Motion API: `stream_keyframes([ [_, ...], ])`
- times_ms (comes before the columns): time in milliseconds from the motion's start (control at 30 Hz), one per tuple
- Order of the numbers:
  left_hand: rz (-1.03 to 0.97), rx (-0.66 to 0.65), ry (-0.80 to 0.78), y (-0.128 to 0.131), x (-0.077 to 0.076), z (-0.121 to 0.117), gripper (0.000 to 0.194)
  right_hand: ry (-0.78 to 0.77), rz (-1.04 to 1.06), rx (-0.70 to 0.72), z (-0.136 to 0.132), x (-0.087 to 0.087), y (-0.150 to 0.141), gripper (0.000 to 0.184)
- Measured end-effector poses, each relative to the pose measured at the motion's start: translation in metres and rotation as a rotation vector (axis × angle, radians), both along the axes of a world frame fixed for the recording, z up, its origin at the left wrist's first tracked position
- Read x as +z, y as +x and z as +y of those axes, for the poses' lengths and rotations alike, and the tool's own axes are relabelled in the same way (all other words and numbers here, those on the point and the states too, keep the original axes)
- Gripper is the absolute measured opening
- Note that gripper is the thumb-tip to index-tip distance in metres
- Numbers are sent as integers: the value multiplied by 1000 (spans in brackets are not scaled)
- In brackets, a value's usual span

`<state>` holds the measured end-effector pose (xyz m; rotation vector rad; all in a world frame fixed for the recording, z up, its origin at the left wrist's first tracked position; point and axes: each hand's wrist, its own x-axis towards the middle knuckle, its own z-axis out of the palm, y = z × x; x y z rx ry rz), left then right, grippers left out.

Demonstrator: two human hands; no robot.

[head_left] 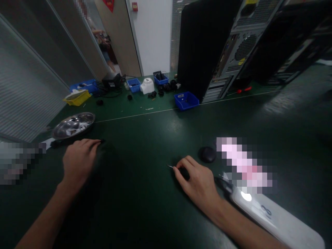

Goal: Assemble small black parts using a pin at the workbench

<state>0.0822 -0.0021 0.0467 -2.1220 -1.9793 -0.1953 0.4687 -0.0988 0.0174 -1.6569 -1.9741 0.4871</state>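
1. Right hand: grip closed around a dark-handled tool, thin metal tip toward 10 o'clock.
2. Left hand: narrow grip, pinching a small dark piece at its 2 o'clock.
3. From the right hand: dark rounded object near, 1 o'clock; long white device, 4 o'clock.
4. Farther across the green tabletop: metal dish at the left hand's 12 o'clock, blue bin at the right's.

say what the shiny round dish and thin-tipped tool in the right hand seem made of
Round silver dish: probably polished metal, from its bright reflections. Thin-tipped dark tool in the right hand: likely metal tip, as it glints; dark body's material unclear.
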Motion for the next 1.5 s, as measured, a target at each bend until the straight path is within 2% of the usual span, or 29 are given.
stream_keyframes([
  [67, -111, -142, 9, 40, 9, -12, 36, 4, 6, 5, -1, 0, 0, 20],
  [133, -232, -358, -24, 87, 11, -30, 27, 5, 7, 0, -1, 1, -1, 20],
  [233, -345, -646, -157, 145, -2, -56, 23, 16, 1, -44, -1, 0, -2, 20],
  [333, -478, -716, -181, 168, -24, -71, 21, 31, -2, -68, 0, -2, -3, 18],
  [467, -669, -685, -245, 162, -38, -68, 13, 39, 21, -36, -1, -2, -3, 16],
  [567, -754, -638, -316, 157, -38, -64, 19, 40, 34, -19, -2, 0, -4, 16],
  [667, -767, -639, -312, 157, -37, -63, 29, 42, 26, 6, -2, 1, -4, 16],
  [900, -850, -702, -308, 155, -42, -63, 24, 74, 32, 81, -4, -5, -6, 18],
  [1100, -806, -806, -308, 154, -49, -65, 30, 74, 22, 151, -2, -8, -7, 16],
  [1300, -804, -882, -302, 155, -45, -64, 28, 86, 52, 202, -1, -10, -10, 13],
  [1500, -729, -842, -297, 155, -41, -68, 35, 118, 88, 168, -1, -10, -8, 14],
])
